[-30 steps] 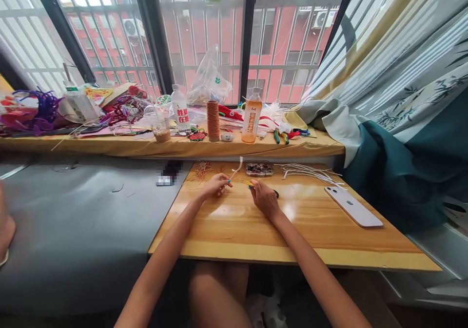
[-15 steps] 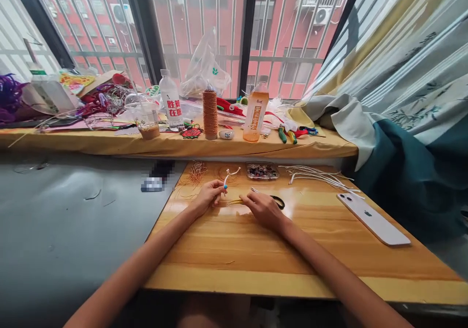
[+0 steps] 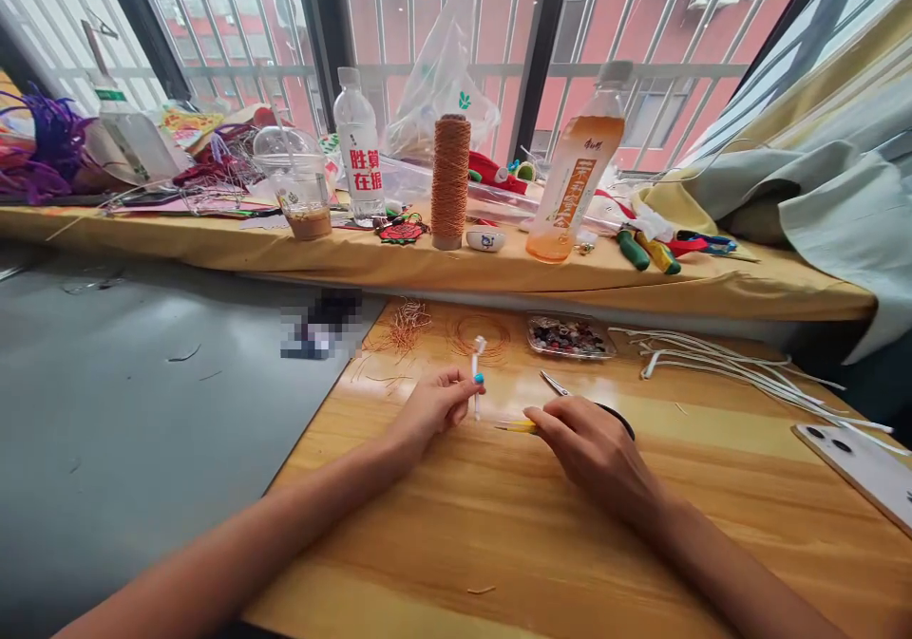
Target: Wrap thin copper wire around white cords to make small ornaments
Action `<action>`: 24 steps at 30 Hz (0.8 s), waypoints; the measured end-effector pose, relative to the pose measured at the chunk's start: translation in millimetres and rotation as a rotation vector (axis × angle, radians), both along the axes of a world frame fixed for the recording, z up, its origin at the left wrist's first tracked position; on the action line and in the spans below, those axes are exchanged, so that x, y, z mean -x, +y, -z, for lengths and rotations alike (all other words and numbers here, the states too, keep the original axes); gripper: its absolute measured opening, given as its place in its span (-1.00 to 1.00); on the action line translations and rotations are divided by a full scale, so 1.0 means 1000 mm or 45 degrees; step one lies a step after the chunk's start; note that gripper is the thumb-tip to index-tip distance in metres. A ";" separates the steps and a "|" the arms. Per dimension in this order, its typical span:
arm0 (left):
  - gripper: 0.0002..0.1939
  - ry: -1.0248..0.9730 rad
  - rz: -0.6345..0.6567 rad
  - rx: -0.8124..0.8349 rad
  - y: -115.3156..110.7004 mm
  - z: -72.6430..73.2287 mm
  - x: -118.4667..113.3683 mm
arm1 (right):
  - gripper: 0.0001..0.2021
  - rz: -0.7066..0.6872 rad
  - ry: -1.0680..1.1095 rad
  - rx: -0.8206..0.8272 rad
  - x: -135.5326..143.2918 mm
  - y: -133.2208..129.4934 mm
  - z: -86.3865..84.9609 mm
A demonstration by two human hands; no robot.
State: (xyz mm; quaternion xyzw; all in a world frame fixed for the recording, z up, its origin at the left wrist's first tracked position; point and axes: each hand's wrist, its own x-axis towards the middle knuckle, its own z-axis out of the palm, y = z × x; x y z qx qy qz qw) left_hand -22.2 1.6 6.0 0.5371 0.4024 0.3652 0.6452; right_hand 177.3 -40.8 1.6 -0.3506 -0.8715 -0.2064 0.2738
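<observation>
My left hand (image 3: 443,405) pinches a short piece of white cord (image 3: 475,366) upright between thumb and fingers. A small blue spot (image 3: 479,379) shows at the thumb tip; I cannot tell whether it is a bead or a painted nail. My right hand (image 3: 595,451) is closed round slim yellow tweezers (image 3: 525,426), whose thin tips point left toward the cord's lower end, a small gap away. Scissors (image 3: 555,384) with black handles lie just beyond the right hand, partly hidden by it.
Behind the hands are copper wire scraps (image 3: 408,324), a wire coil (image 3: 463,332), a box of beads (image 3: 570,337) and white cords (image 3: 719,362). A phone (image 3: 855,468) lies right. The sill holds a thread spool (image 3: 450,183), bottles (image 3: 576,188), a cup (image 3: 303,193) and pliers (image 3: 645,252).
The view has moved closer and tilted, so things appear larger. The white cord now stands straighter. Both hands keep their hold, and the tweezers still point toward the cord.
</observation>
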 end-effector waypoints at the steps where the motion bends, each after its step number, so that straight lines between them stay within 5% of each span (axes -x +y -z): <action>1: -0.71 0.035 -0.013 -0.036 -0.003 -0.001 -0.001 | -0.76 0.001 -0.013 -0.004 0.000 -0.002 0.000; 6: -0.76 0.171 -0.041 -0.291 -0.014 0.000 -0.004 | -0.72 -0.066 -0.040 0.013 0.005 -0.015 -0.007; 10: -0.78 0.153 -0.007 -0.421 -0.019 0.002 -0.003 | -0.88 -0.026 0.005 -0.078 0.014 -0.021 -0.010; 24: -0.80 0.155 -0.192 -0.252 -0.028 0.002 -0.003 | -0.63 -0.071 -0.045 -0.004 0.009 -0.021 -0.008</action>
